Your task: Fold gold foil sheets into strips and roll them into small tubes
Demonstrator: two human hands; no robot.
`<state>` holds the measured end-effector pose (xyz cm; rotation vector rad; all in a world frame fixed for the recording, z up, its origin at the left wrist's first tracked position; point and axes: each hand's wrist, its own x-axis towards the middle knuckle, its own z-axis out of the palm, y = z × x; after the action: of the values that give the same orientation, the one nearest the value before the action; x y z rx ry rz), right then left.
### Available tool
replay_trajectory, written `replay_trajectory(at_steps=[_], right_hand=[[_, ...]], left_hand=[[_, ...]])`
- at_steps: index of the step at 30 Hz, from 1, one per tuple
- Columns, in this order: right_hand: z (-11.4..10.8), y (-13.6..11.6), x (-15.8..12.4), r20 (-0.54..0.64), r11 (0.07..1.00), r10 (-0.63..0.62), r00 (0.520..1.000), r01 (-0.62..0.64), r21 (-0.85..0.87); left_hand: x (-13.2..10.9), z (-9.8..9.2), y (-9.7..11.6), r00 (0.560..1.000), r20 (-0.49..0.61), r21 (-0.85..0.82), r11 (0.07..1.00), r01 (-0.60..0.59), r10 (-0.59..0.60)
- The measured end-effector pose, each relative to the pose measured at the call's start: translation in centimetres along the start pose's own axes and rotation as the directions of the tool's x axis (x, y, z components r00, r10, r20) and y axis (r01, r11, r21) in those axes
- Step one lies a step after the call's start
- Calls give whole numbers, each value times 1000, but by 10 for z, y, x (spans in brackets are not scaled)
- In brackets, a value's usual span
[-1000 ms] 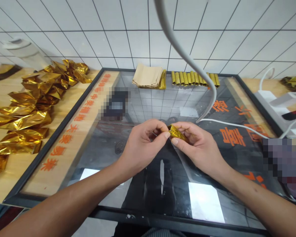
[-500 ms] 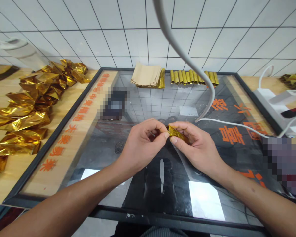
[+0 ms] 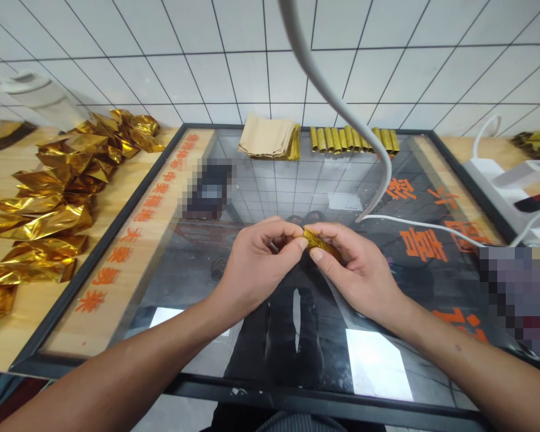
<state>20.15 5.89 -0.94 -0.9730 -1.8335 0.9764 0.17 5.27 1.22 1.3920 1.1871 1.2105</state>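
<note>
A small roll of gold paper [image 3: 323,245] is held between my two hands, above the glass tabletop [image 3: 184,264]. My left hand [image 3: 263,258] pinches its left end between thumb and forefinger. My right hand [image 3: 355,258] wraps round the rest of it, thumb in front and fingers behind, so part of the roll is hidden. Beyond my hands, a row of gold paper rolls [image 3: 333,140] lies along the back edge of the glass. Left of that row is a stack of tan-backed gold paper sheets [image 3: 266,137].
Folded gold foil pieces [image 3: 49,216] spread along the wooden surface at left, near a white bottle [image 3: 45,99]. A grey flexible stalk [image 3: 342,108] arches down behind my right hand. A white power strip [image 3: 499,186] with cables stands at right. A tiled wall [image 3: 184,78] closes the back.
The gold roll has turned slightly between my fingers and looks narrower at its left end. Both hands stay in nearly the same place.
</note>
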Motion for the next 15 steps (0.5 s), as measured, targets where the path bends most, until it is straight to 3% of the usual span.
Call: replay_trajectory(at_steps=[5, 10, 15], right_hand=[[1, 0, -1, 19, 999, -4, 1000, 5, -32], [1, -7, 0, -3, 989, -59, 998, 58, -138], [1, -9, 2, -20, 976, -113, 993, 107, -189]], left_hand=[[2, -1, 0, 992, 0, -46, 991, 126, -126], [6, -3, -2, 983, -65, -101, 982, 162, -169], [9, -4, -2, 968, -27, -155, 958, 243, -250]])
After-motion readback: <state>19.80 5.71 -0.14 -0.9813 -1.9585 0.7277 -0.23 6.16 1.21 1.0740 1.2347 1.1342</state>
